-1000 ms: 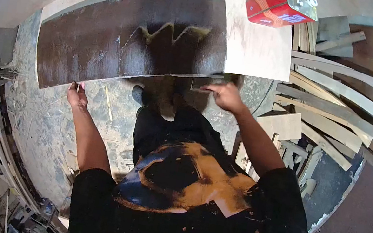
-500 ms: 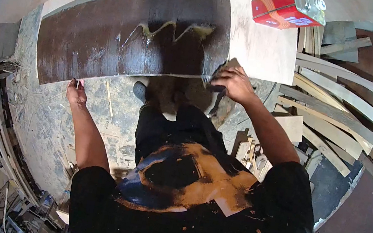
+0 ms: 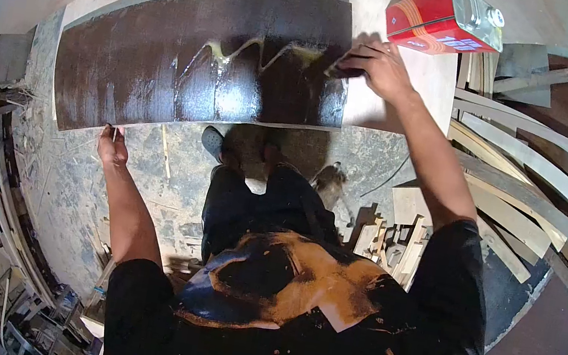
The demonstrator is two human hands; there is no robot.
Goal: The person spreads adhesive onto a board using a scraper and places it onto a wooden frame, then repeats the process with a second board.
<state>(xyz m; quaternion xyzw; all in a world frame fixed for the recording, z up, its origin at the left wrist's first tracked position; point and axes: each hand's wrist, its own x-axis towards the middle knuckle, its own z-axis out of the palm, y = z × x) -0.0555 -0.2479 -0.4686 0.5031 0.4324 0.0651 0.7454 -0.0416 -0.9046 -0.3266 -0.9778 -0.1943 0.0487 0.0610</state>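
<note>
A dark brown sheet [image 3: 127,41] lies across a pale board, its near half wet and shiny. A yellowish zigzag bead of glue [image 3: 222,55] runs over its middle. At the sheet's near left edge, my left hand [image 3: 113,146] is closed, its fingertips pinching that edge. My right hand [image 3: 384,73] is closed around a dark, flat spreader [image 3: 349,71], mostly hidden by the fingers. The spreader touches the sheet's right end, beside the end of the glue bead.
A red metal can [image 3: 435,23] stands on the pale board [image 3: 415,102] at the back right. Long wood strips [image 3: 526,149] are piled on the right. Wood offcuts [image 3: 391,250] lie near my legs. More timber [image 3: 19,210] lines the left side.
My right hand with the spreader has moved up, from the sheet's near right corner to beside the glue bead's right end. My left hand stays at the near left edge.
</note>
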